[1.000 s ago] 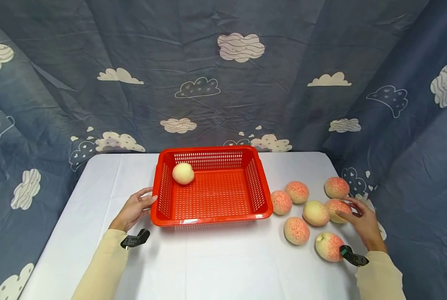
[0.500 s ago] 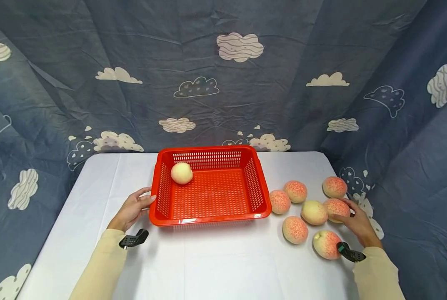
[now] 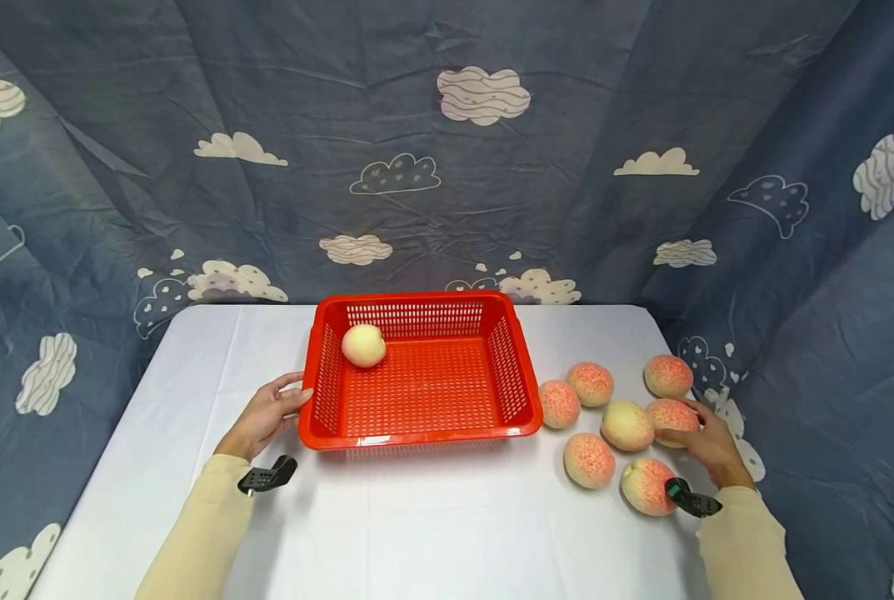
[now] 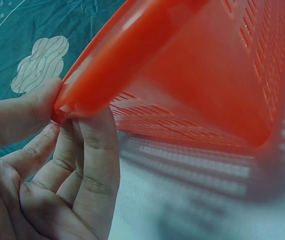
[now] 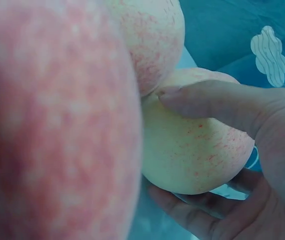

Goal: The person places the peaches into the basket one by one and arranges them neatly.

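- Lying nearest, at the lower right of the head view, the blushed peach [image 3: 644, 487] is partly hidden by a black wrist camera [image 3: 692, 499].
- Behind it, the right hand [image 3: 717, 450] grasps the held peach [image 3: 673, 413], with the thumb on one side and the fingers bent around the other; whether it is raised from the table [image 3: 447, 533] I cannot tell.
- This peach seems light and matt, not very slippery; being round, it could roll, so the widest part is the best place to hold, with gentle pressure.
- At centre left, the left hand [image 3: 261, 422] pinches the rim of the red basket [image 3: 417, 438], whose thin plastic looks stiff and light.
- Inside, toward its upper left, lies the pale peach [image 3: 364, 346].
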Demonstrator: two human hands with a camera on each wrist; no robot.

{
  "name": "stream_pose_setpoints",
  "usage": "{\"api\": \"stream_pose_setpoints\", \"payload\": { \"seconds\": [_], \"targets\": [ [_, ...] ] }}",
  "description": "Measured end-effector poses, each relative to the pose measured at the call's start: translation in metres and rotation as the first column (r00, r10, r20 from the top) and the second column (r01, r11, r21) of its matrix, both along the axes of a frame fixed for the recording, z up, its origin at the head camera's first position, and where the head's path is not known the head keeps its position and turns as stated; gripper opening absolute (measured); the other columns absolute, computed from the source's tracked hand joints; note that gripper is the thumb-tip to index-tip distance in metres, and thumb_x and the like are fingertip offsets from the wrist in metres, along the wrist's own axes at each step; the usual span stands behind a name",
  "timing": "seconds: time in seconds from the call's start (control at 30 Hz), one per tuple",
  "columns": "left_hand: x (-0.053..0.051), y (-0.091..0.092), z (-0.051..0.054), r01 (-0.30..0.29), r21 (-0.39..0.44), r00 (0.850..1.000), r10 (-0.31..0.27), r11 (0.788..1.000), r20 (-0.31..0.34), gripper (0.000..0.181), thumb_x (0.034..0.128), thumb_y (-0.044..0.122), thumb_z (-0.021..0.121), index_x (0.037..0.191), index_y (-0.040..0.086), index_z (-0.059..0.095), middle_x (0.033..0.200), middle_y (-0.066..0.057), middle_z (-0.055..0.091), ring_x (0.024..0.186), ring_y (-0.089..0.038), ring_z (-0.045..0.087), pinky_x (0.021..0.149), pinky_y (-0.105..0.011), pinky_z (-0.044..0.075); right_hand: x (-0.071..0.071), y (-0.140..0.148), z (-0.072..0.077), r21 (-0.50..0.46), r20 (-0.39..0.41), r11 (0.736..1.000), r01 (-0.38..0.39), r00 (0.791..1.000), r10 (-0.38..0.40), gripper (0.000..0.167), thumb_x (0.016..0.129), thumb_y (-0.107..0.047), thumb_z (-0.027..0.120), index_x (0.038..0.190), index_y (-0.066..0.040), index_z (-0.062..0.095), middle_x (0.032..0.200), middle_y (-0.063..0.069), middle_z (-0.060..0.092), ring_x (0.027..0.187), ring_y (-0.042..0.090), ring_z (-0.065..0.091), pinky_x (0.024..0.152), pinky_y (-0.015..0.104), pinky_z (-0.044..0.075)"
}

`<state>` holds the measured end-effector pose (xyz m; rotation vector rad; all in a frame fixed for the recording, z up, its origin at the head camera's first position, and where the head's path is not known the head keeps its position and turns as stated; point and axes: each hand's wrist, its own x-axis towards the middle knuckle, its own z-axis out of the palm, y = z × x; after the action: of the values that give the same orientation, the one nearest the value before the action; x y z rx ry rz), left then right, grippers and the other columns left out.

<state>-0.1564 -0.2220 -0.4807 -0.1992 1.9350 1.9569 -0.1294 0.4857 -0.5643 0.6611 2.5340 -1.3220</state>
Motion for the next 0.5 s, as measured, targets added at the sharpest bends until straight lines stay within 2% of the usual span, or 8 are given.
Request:
{"api": "stream_pose_setpoints", "payload": {
  "seconds": [0.07, 0.17, 0.27, 0.37, 0.5],
  "targets": [
    [0.0, 0.0, 0.0, -0.006, -0.004, 1.0, 0.006, 1.0, 0.007, 0.059, 0.0967, 0.011, 0.058, 0.144, -0.005, 0.028, 0.091, 0.005, 0.06, 0.08, -0.006, 0.062, 0.071, -0.023, 0.053, 0.001, 0.002, -0.001, 0.002, -0.007, 1.0, 0.002, 1.0, -0.002, 0.114, 0.073, -0.046, 0.08, 0.153, -0.004, 0.012, 0.153, 0.033, 0.013, 0.133, 0.053, 0.022, 0.098, 0.069, 0.03],
    [0.0, 0.001, -0.001, -0.001, -0.008, 1.0, 0.001, 1.0, 0.012, 0.058, 0.097, 0.011, 0.057, 0.144, -0.005, 0.028, 0.091, 0.005, 0.06, 0.08, -0.006, 0.062, 0.071, -0.023, 0.053, 0.004, 0.002, 0.005, 0.016, -0.028, 1.0, 0.008, 1.0, -0.007, 0.114, 0.07, -0.046, 0.082, 0.152, -0.003, 0.016, 0.151, 0.032, 0.02, 0.129, 0.049, 0.029, 0.091, 0.059, 0.041],
    [0.0, 0.003, 0.0, 0.001, -0.008, 1.0, -0.001, 1.0, 0.008, 0.058, 0.0971, 0.011, 0.057, 0.145, -0.004, 0.028, 0.093, 0.004, 0.061, 0.081, -0.007, 0.063, 0.072, -0.024, 0.054, 0.006, 0.0, 0.013, 0.04, -0.066, 0.999, -0.015, 0.998, 0.017, 0.11, 0.072, -0.046, 0.082, 0.151, -0.002, 0.019, 0.148, 0.033, 0.024, 0.125, 0.048, 0.033, 0.086, 0.053, 0.044],
    [-0.001, 0.002, 0.0, -0.004, -0.012, 1.0, 0.004, 1.0, 0.002, 0.058, 0.0973, 0.012, 0.057, 0.145, -0.004, 0.028, 0.095, 0.002, 0.061, 0.081, -0.007, 0.063, 0.072, -0.024, 0.054, 0.008, -0.01, 0.026, 0.043, -0.094, 0.999, -0.017, 0.995, 0.021, 0.107, 0.075, -0.044, 0.08, 0.151, -0.001, 0.018, 0.15, 0.032, 0.023, 0.129, 0.049, 0.031, 0.093, 0.061, 0.04],
    [-0.001, 0.0, 0.002, 0.0, -0.012, 1.0, 0.0, 1.0, -0.003, 0.059, 0.0976, 0.012, 0.057, 0.146, -0.004, 0.027, 0.096, 0.002, 0.062, 0.08, -0.006, 0.063, 0.072, -0.024, 0.054, 0.014, -0.035, 0.056, 0.036, -0.109, 0.999, 0.009, 0.994, -0.005, 0.102, 0.08, -0.036, 0.078, 0.152, 0.0, 0.016, 0.152, 0.031, 0.018, 0.134, 0.049, 0.023, 0.104, 0.066, 0.027]
  ]
}}
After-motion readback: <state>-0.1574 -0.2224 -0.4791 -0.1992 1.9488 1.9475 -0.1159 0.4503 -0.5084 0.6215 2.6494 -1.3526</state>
